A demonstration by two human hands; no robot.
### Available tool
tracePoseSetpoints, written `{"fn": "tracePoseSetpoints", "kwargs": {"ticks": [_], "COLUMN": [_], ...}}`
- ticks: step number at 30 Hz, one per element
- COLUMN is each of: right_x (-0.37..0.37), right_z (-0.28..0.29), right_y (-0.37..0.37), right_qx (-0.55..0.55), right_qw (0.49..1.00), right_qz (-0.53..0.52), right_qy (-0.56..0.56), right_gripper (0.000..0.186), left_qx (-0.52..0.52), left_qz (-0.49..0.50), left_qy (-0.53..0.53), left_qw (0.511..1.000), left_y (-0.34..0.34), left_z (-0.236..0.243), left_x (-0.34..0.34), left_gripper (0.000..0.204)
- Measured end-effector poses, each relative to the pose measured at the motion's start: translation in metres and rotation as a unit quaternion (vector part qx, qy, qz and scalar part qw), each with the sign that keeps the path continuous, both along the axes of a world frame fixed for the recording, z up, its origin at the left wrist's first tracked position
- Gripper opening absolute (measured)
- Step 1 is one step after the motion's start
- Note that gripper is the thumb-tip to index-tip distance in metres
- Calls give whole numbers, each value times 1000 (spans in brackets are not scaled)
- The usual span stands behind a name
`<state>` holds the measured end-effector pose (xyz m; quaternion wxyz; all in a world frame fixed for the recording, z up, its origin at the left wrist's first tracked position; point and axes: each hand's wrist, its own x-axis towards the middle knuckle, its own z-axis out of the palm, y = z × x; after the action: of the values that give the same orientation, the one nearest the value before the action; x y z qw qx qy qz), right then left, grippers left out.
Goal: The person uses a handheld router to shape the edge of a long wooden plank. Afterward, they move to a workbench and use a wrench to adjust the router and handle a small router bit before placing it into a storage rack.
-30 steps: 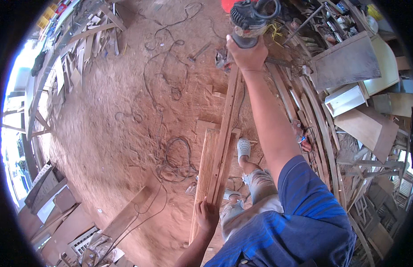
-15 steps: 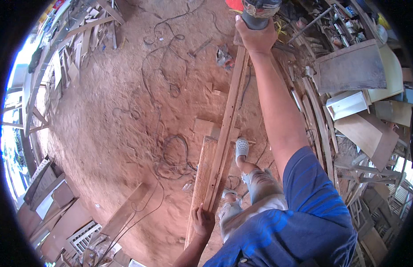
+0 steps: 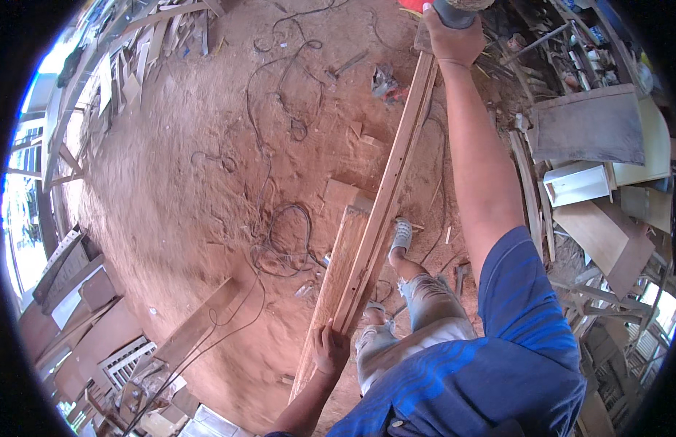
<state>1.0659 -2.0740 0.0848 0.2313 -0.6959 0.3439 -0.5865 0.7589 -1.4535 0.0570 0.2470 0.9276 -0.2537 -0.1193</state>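
Note:
My right hand [image 3: 456,40] grips a dark cylindrical power tool [image 3: 456,12], cut off by the top edge, at the far end of a long narrow wooden strip [image 3: 392,182] with small holes along it. Some red shows beside the tool. My left hand [image 3: 331,346] is closed on the near end of that strip. The strip lies diagonally along a wider, shorter board [image 3: 328,284], whose top end sits near a loose wood piece [image 3: 338,192].
Sandy ground [image 3: 163,197] carries tangled cables [image 3: 287,233], scraps [image 3: 387,85] and a loose board [image 3: 196,323]. My sandalled foot [image 3: 402,233] stands right of the strip. Piled wood [image 3: 159,36] lines the left; stacked panels [image 3: 587,125] and long planks [image 3: 527,189] line the right.
My right hand with the tool has moved up and to the right, and the strip's far end has shifted that way. My left hand keeps hold of the near end.

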Motion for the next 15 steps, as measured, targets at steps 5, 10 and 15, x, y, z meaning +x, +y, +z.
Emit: {"fn": "tracePoseSetpoints", "kwargs": {"ticks": [5,10,15], "right_x": [-6,-13,-24], "right_z": [5,4,6], "right_y": [7,16,43], "right_qx": [-21,-8,-56], "right_qw": [1000,999,996], "right_qz": [9,38,72], "right_qy": [19,-5,-9], "right_gripper": [53,51,34], "left_qx": [-7,-7,-14], "left_qz": [-15,-10,5], "left_qy": [-23,-23,-13], "left_qw": [1000,1000,1000], "left_y": [0,-2,2], "left_z": [-2,-1,-3], "left_x": [2,3,-1], "left_gripper": [47,46,47]}}
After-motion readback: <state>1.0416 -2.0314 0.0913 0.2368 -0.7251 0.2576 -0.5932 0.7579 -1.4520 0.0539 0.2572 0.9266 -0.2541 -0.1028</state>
